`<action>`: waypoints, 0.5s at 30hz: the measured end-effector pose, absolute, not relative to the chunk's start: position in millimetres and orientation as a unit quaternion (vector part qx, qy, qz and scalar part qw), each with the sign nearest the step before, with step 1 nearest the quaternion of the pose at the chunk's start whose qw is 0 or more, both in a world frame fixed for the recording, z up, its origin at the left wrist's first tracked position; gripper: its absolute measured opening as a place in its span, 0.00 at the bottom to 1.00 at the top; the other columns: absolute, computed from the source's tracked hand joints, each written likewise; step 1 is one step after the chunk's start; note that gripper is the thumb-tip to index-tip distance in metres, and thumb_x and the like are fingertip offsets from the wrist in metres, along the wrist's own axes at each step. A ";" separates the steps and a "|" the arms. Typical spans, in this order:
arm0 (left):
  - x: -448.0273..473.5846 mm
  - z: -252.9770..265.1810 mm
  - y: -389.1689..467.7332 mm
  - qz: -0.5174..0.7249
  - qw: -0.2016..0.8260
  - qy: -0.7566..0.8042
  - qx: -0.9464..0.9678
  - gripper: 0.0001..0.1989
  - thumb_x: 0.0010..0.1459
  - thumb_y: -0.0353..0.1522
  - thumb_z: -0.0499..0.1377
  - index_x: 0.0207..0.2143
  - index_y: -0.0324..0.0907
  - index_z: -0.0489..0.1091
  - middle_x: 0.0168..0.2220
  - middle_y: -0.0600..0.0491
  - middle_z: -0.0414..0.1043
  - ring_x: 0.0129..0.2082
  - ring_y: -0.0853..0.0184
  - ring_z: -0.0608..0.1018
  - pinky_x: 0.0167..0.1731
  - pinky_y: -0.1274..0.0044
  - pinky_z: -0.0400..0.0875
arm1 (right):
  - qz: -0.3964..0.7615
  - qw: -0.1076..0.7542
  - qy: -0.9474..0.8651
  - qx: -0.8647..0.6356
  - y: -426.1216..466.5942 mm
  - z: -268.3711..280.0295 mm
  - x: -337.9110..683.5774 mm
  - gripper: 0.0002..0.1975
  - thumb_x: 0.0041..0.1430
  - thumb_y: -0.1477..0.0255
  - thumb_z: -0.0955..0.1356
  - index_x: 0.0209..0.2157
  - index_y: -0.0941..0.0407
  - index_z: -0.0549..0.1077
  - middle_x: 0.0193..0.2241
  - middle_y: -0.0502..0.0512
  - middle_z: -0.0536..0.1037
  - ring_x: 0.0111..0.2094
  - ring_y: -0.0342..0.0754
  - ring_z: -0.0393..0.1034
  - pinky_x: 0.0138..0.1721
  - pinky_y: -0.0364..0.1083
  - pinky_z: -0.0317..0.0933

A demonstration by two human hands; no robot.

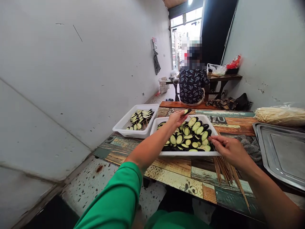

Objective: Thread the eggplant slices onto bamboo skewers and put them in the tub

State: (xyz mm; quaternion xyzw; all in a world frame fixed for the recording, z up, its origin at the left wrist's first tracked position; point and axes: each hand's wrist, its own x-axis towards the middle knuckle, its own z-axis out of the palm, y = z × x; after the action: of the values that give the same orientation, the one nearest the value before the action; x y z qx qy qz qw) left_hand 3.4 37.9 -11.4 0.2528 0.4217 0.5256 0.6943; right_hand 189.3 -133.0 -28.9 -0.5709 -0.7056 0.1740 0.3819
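My left hand [176, 118] pinches an eggplant slice [187, 111] above the back edge of a white tub [154, 124]. Over the tub's right side, my right hand [223, 145] grips the lower end of a bamboo skewer. Several eggplant slices [196, 126] are threaded along this skewer, whose tip points up and left toward my left hand. Loose cut eggplant [179, 139] with dark skin and pale flesh fills the tub beneath both hands. A bundle of bare bamboo skewers [222, 171] lies on the table beside the tub, partly under my right hand.
A second white tub [119, 128] at the left holds skewered eggplant [141, 119]. Metal trays [283, 149], a grey cloth [249, 148] and a bag of pale thin sticks [280, 115] are on the right. Beyond the patterned table [171, 171], a person [192, 84] sits facing away.
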 end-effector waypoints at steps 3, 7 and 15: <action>5.1 -9.3 35.2 0.520 0.713 0.393 0.257 0.04 0.55 0.20 0.56 0.30 0.35 0.66 0.25 0.52 0.72 0.25 0.72 0.77 0.30 0.80 0.73 | 0.165 0.384 -0.709 -0.569 -132.1 -30.0 190.7 0.18 0.55 0.64 0.63 0.36 0.58 0.80 0.30 0.56 0.81 0.28 0.50 0.74 0.26 0.44 0.64; 5.6 -8.4 32.2 0.518 0.709 0.397 0.266 0.04 0.54 0.20 0.57 0.32 0.35 0.67 0.25 0.52 0.73 0.25 0.72 0.77 0.30 0.79 0.74 | 0.149 0.386 -0.706 -0.575 -131.8 -30.2 191.6 0.17 0.55 0.65 0.62 0.35 0.57 0.80 0.28 0.55 0.81 0.27 0.49 0.74 0.27 0.44 0.64; 7.8 -5.9 29.2 0.536 0.705 0.389 0.253 0.07 0.51 0.19 0.60 0.27 0.36 0.65 0.25 0.52 0.72 0.26 0.71 0.77 0.33 0.77 0.73 | 0.149 0.373 -0.698 -0.592 -133.6 -26.5 191.0 0.18 0.55 0.64 0.62 0.37 0.58 0.80 0.30 0.56 0.82 0.28 0.50 0.74 0.28 0.44 0.63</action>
State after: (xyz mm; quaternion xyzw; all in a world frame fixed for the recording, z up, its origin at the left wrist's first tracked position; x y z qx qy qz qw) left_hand 7.8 29.2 -5.9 0.2527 0.3891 0.5362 0.7051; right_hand 191.0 -133.6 -26.5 -0.5919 -0.6985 0.1493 0.3734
